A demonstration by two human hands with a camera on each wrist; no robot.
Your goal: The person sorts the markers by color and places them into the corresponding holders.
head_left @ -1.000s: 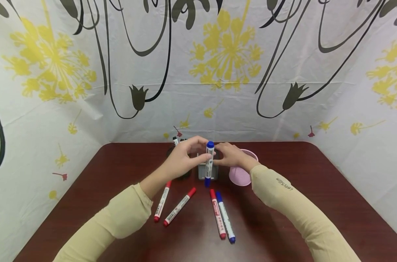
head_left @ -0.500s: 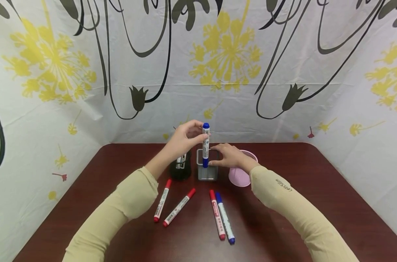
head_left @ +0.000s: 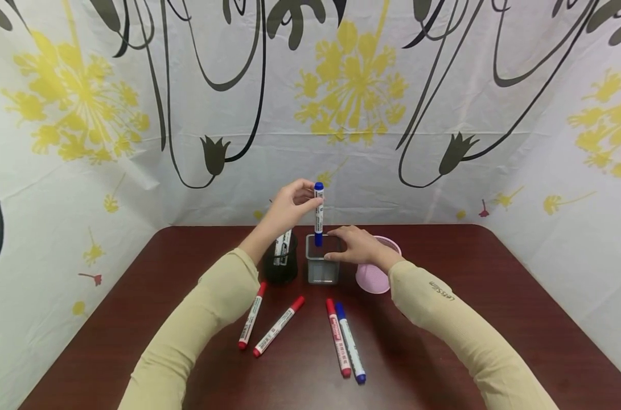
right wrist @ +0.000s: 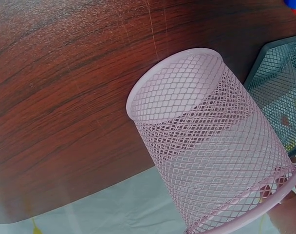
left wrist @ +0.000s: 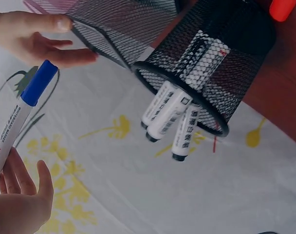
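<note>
Head view: pinching an upright blue-capped marker in the left hand, above the grey holder near the far edge of the surface; touching that holder's rim with the right hand outstretched. Flanked there by a black holder and a pink holder.

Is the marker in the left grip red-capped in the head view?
No: the marker held upright in the left grip shows blue at both its top and bottom ends.
</note>
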